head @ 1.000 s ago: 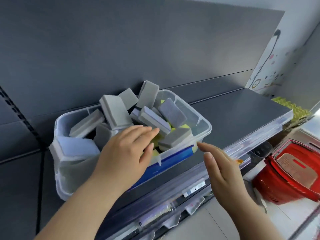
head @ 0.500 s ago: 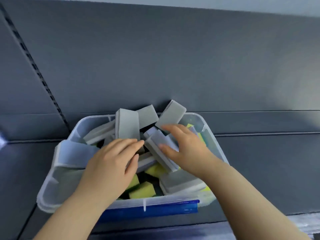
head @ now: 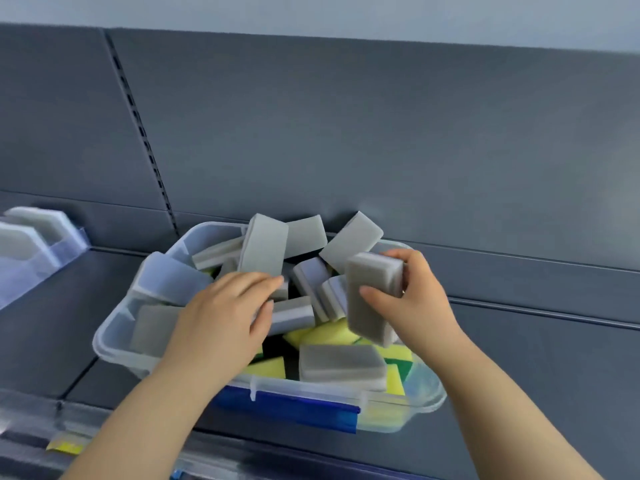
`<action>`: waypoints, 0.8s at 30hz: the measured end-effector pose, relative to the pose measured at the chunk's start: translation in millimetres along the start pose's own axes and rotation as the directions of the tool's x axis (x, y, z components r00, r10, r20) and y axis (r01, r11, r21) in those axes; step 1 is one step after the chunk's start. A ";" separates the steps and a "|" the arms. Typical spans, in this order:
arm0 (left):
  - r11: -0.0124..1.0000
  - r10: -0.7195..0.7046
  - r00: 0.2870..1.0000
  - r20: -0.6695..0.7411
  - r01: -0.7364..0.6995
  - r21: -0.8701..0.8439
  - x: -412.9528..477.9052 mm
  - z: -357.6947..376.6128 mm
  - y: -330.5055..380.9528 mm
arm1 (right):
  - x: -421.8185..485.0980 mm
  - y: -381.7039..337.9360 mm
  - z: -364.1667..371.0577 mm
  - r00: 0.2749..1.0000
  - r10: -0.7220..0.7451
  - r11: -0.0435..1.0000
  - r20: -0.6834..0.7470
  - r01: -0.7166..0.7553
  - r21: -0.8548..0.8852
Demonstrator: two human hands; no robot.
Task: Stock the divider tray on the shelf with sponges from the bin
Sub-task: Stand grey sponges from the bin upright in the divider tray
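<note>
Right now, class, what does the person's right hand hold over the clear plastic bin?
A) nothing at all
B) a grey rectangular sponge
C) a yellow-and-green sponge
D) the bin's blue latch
B: the right hand has its thumb and fingers curled round a grey rectangular sponge, held upright over the clear plastic bin.

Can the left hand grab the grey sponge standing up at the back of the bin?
Probably yes: the left hand lies just below the upright grey sponge, which sticks out of the bin with nothing over it.
</note>
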State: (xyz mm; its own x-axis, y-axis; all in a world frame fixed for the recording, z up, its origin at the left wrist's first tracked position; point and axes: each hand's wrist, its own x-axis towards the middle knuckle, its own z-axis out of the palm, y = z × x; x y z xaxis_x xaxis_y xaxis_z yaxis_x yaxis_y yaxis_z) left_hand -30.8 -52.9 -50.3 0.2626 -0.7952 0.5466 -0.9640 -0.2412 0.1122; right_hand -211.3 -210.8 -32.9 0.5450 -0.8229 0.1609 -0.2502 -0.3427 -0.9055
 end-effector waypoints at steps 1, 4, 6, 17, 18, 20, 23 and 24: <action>1.000 -0.013 1.000 -0.012 0.013 0.026 7.1 1.1 -1.4 | -2.0 2.9 -6.3 1.000 0.023 0.999 -0.008 -0.022 0.043; 0.981 -0.187 0.978 0.089 0.182 0.069 38.6 6.9 -7.2 | -7.0 9.1 -20.9 0.996 0.083 0.987 -0.026 -0.079 0.139; 0.942 -0.332 0.912 0.239 0.310 0.127 58.8 15.4 -12.0 | -10.0 11.2 -27.6 0.994 0.103 0.982 -0.044 -0.095 0.163; 0.853 -0.453 0.799 0.395 0.518 -0.070 75.7 28.1 -27.5 | -9.3 16.9 -15.0 0.992 0.118 0.991 -0.050 -0.115 0.063; 0.835 -0.457 0.787 0.415 0.541 -0.107 72.9 27.5 -29.7 | -8.8 16.2 -11.3 0.992 0.122 0.992 -0.019 -0.122 0.023; 0.810 -0.456 0.767 0.452 0.568 -0.147 67.8 28.4 -34.5 | -8.9 12.6 -4.3 0.989 0.134 0.988 0.062 -0.129 -0.081; 0.795 -0.417 0.780 0.466 0.562 -0.228 64.1 31.3 -40.8 | -8.8 8.2 3.7 0.962 0.174 0.939 0.212 -0.097 -0.330; 0.792 -0.391 0.793 0.467 0.549 -0.269 64.0 31.8 -41.3 | -8.7 7.8 6.2 0.945 0.194 0.909 0.263 -0.072 -0.411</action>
State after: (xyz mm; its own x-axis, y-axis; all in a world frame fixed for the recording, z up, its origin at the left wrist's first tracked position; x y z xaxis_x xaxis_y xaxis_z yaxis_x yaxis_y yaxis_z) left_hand 27.2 -111.5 -46.4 0.6052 -0.7961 0.0023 -0.6307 -0.4777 0.6116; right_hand -213.1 -203.5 -43.8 0.6770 -0.7251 -0.1266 -0.5955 -0.4385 -0.6731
